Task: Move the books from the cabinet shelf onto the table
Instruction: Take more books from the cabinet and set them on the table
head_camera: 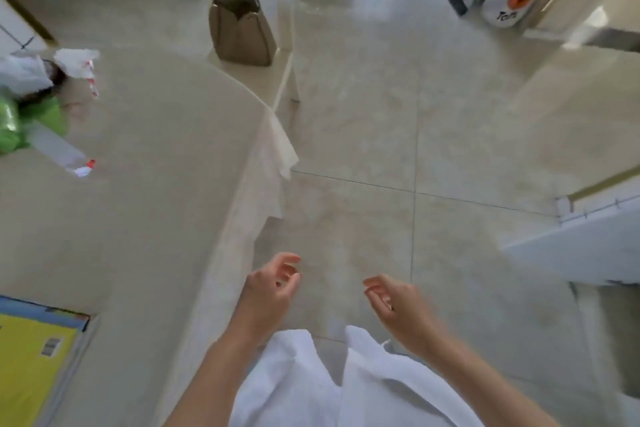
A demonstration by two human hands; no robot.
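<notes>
2 empty hands, L [268, 288] & R [394, 302]; books [34, 357] on table [156, 166].

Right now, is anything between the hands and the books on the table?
Nothing visible. Both the left hand and the right hand are empty over the floor, and the table surface toward the books is bare.

Glossy tiled floor [363, 135], matt cloth-covered table [156, 201], glossy yellow book [31, 367], white cloth garment [294, 392].

Tabletop [156, 184]: cream, faintly marbled. Book [31, 367]: yellow cover, blue edge. Bag [240, 31]: tan. Floor [363, 135]: beige glossy tile, dark grout lines. Plastic bag [24, 121]: green. Bottle [62, 149]: translucent, red-capped.
</notes>
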